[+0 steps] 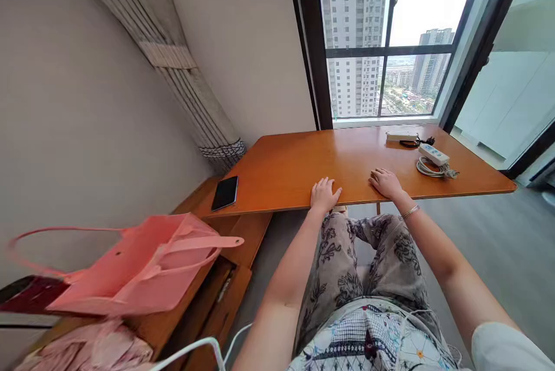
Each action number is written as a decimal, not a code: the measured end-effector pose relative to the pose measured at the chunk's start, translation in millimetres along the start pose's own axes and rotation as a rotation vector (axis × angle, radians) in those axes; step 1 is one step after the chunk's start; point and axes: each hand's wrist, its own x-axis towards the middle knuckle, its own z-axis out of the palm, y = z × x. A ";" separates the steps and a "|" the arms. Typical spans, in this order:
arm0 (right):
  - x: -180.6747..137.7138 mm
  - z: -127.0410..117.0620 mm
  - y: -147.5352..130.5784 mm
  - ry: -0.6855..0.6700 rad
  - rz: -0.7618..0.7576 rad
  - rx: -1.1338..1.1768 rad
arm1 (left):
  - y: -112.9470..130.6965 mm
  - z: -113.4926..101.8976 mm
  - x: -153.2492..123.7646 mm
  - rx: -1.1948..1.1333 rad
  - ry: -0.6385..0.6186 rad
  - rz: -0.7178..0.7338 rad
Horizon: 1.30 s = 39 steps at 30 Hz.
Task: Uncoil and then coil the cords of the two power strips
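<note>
My left hand [323,193] rests palm down at the near edge of an orange-brown wooden table [295,169], its thumb apart from the fingers. To its right, my right hand [385,182] lies on the same tabletop with its fingers resting on the wood. Neither hand holds anything. Beyond my right hand are a white power strip [433,155] with its grey cord [429,171] coiled beside it, and a second white power strip [401,136] with a black cord and plug [416,142]. A dark phone [225,193] lies at the table's left end.
Left of the table, a pink handbag [143,267] stands on a wooden cabinet [229,296], near crumpled pink cloth [95,348]. A white cable [195,348] crosses at the bottom. A gathered curtain [182,76] hangs by the wall, and a window [381,50] lies behind the table.
</note>
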 end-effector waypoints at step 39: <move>-1.0 1.1 6.6 -0.034 0.010 0.091 | -2.5 3.0 -1.5 -0.016 -0.003 -0.005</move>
